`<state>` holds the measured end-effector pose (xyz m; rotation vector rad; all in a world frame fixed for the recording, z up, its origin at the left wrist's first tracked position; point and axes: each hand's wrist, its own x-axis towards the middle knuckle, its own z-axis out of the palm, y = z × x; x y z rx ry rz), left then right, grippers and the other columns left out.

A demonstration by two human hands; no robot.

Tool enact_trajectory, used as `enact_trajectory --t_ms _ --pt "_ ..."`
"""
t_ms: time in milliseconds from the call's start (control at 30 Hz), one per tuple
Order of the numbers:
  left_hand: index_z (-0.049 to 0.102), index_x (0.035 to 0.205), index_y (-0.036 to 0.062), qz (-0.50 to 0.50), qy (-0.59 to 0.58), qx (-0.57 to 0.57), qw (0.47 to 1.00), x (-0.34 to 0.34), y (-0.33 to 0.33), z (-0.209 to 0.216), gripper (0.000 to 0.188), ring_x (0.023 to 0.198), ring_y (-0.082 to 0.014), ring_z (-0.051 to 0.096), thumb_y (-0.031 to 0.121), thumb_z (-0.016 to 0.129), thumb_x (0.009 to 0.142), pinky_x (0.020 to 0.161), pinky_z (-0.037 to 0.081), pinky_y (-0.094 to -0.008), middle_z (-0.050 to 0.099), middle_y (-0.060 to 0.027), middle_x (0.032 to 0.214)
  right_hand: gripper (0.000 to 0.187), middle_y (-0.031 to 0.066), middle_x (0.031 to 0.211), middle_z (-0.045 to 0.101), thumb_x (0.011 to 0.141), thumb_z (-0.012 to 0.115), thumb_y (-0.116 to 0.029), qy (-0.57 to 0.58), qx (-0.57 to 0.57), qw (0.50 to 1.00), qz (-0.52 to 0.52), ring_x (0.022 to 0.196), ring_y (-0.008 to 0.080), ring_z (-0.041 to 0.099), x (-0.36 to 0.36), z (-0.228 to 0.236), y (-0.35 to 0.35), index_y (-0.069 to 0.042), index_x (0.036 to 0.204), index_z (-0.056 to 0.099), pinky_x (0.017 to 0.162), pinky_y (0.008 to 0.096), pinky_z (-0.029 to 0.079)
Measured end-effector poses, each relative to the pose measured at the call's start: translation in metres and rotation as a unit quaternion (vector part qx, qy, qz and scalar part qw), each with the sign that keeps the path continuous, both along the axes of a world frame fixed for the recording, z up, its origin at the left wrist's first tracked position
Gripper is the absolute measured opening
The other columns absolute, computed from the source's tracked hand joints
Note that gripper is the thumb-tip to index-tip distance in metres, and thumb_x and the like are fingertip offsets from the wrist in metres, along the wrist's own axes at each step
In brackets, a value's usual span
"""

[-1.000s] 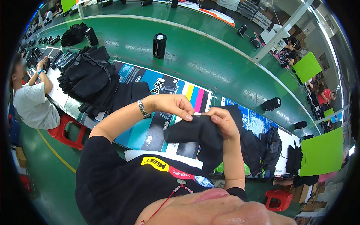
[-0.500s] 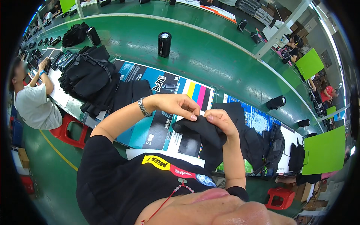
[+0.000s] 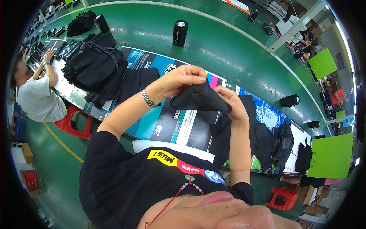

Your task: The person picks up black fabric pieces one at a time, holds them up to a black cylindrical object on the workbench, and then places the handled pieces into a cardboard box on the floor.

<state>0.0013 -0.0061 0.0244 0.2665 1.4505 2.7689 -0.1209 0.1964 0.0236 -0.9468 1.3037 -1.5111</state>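
Cloth, black and folded (image 3: 200, 100), hangs above the right part of the printed sheet (image 3: 167, 118), the left hand (image 3: 182, 81) pinching its top edge between thumb and fingers, the right hand (image 3: 233, 105) gripping its right end.

Left of the sheet, a heap of black bags (image 3: 89, 66) overlaps its corner, a cord draped on top; loose black fabric (image 3: 263, 143) lies against its right side. Beyond the sheet stands a black cylindrical speaker (image 3: 180, 33); another speaker (image 3: 289, 100) lies on its side, farther right.

Green tabletop (image 3: 228, 57) stretches from the sheet's far edge past the upright speaker. The person's torso borders the sheet's near edge.

Cardboard boxes (image 3: 310, 194) sit well right of the sheet, low down; their contents cannot be made out.
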Motion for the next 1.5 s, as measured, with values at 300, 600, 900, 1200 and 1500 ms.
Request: enact_trajectory --t_ms 300,600,900,1200,1500 --pt "0.064 0.102 0.0014 0.196 0.001 -0.022 0.98 -0.038 -0.062 -0.008 0.019 0.087 -0.0092 0.06 0.016 0.059 0.091 0.079 0.046 -0.0239 0.065 -0.0036 0.096 0.02 0.0053 0.097 0.064 0.09 0.054 -0.007 -0.072 -0.108 0.964 -0.231 0.084 0.0108 0.061 -0.039 0.004 -0.114 0.001 0.108 0.06 0.069 0.0242 0.048" --pt "0.067 0.097 -0.003 0.441 -0.015 -0.18 0.879 -0.13 -0.166 -0.036 0.02 0.08 -0.0101 0.06 0.014 0.064 0.087 0.072 0.046 -0.0219 0.067 -0.0062 0.086 0.009 0.0164 0.083 0.066 0.076 0.064 -0.004 0.317 -0.059 0.799 -0.507 0.078 0.029 0.063 -0.113 -0.032 -0.251 -0.002 0.083 0.069 0.071 0.0387 0.048" --pt "0.066 0.089 0.0001 0.439 -0.104 -0.049 0.891 -0.183 -0.189 -0.072 0.013 0.067 -0.0095 0.056 0.012 0.063 0.086 0.06 0.046 -0.0215 0.062 -0.003 0.077 0.008 0.0093 0.076 0.064 0.082 0.063 -0.006 0.027 -0.016 0.879 -0.476 0.059 0.0192 0.058 -0.152 -0.066 -0.283 0.001 0.081 0.066 0.05 0.0325 0.048" --pt "0.062 0.087 0.0053 0.312 -0.285 -0.072 0.903 -0.177 -0.199 -0.091 0.017 0.069 -0.0116 0.056 0.022 0.064 0.085 0.061 0.048 -0.0233 0.061 -0.0027 0.083 0.013 0.0096 0.072 0.06 0.084 0.059 -0.01 -0.065 0.162 0.905 -0.388 0.053 0.0151 0.054 -0.159 -0.065 -0.258 0.002 0.082 0.066 0.045 0.0294 0.049" --pt "0.059 0.098 0.0027 0.208 -0.204 -0.04 0.956 -0.22 -0.184 -0.063 0.032 0.085 -0.0221 0.064 0.032 0.064 0.085 0.074 0.053 -0.0309 0.064 -0.0134 0.096 0.022 0.0088 0.062 0.059 0.082 0.066 -0.017 0.051 0.17 0.895 -0.41 0.049 0.0164 0.056 -0.164 -0.073 -0.253 0.002 0.072 0.063 0.041 0.0278 0.046"
